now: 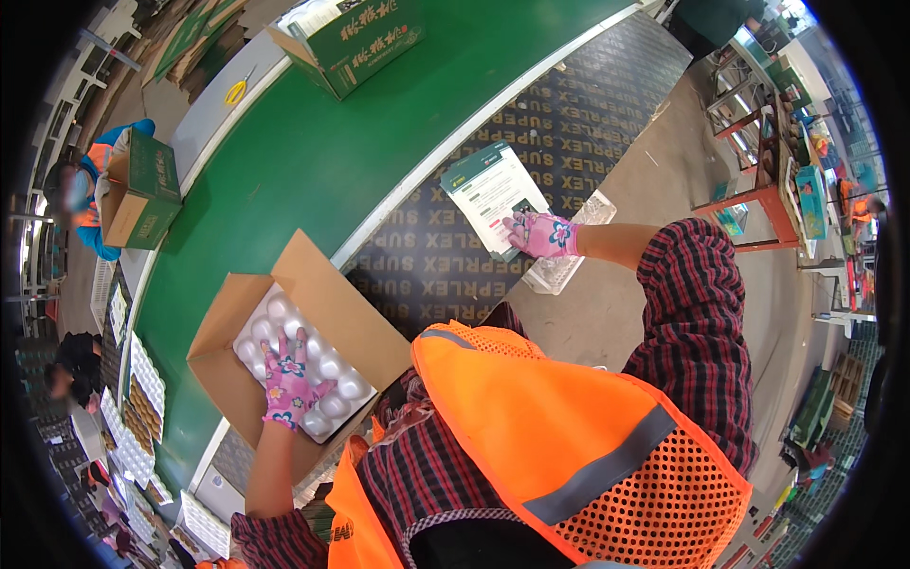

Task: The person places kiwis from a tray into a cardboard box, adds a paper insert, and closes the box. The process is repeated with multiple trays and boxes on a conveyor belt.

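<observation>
An open cardboard box [234, 313] with raised flaps stands before me at the conveyor's near edge. Inside lies a white moulded tray [330, 366] with rounded bumps. My left hand [290, 380], in a pink flowered glove, rests on that tray with its fingers spread. Off to the right, my right hand [542, 235] wears a matching glove. Its fingers touch the top of a stack of printed leaflets [490, 188] on a dark printed board [455, 249]. Whether they grip a sheet cannot be told.
A green conveyor belt [284, 178] runs past, carrying a green printed box [362, 50]. Across it, a person [99, 185] handles another green box [146, 188]. Yellow scissors [238, 91] lie on the far ledge. A white plastic basket [554, 274] sits beyond the board's edge.
</observation>
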A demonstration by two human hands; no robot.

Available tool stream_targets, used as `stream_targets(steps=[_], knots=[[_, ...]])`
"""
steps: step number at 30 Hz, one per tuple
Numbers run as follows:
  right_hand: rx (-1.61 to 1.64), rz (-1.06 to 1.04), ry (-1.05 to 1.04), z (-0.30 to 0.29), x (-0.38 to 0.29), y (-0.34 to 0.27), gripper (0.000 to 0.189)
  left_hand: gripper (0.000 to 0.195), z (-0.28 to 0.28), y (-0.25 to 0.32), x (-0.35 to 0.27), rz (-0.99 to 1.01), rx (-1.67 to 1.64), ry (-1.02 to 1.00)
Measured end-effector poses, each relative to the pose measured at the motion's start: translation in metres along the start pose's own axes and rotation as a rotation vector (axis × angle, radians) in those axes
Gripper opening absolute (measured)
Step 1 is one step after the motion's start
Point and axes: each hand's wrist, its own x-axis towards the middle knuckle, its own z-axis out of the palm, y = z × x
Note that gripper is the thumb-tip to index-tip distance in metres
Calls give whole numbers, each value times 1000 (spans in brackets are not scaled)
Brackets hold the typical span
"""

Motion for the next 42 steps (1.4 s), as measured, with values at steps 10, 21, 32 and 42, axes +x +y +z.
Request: stream_targets(steps=[10, 21, 32, 42], knots=[[75, -87, 45, -8, -4, 11, 47, 124, -6, 3, 0, -46, -34, -59], [-39, 50, 200, -33, -4, -45, 59, 126, -7, 3, 0, -45, 2, -52], [-242, -98, 439, -7, 1, -31, 30, 127, -7, 4, -2, -51, -3, -58], [-6, 158, 278, -29, 15, -46, 25, 127, -4, 1, -3, -70, -31, -54]])
